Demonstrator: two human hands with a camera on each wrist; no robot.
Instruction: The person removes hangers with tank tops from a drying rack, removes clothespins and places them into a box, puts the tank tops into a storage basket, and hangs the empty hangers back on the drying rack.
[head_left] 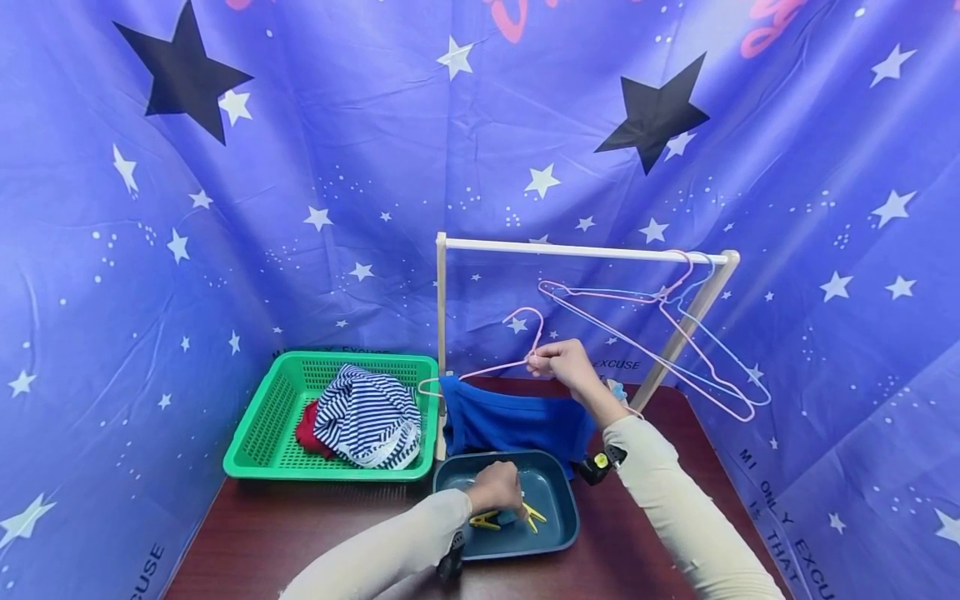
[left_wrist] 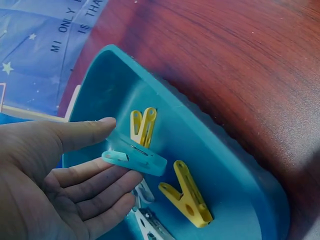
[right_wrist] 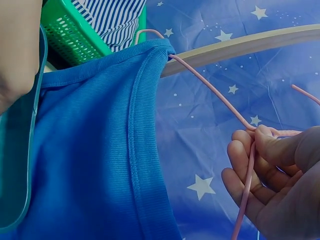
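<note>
Your right hand is pinching a hanger poked through the shirt; your left hand has thumb and fingers apart by a clip.

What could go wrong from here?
The teal clip might drop from the left hand, since the thumb stands apart from it. The blue top could slide along the hanger, whose end pokes out past the fabric. The hanger might also tip, as the right hand grips it only near the base of its hook.
</note>
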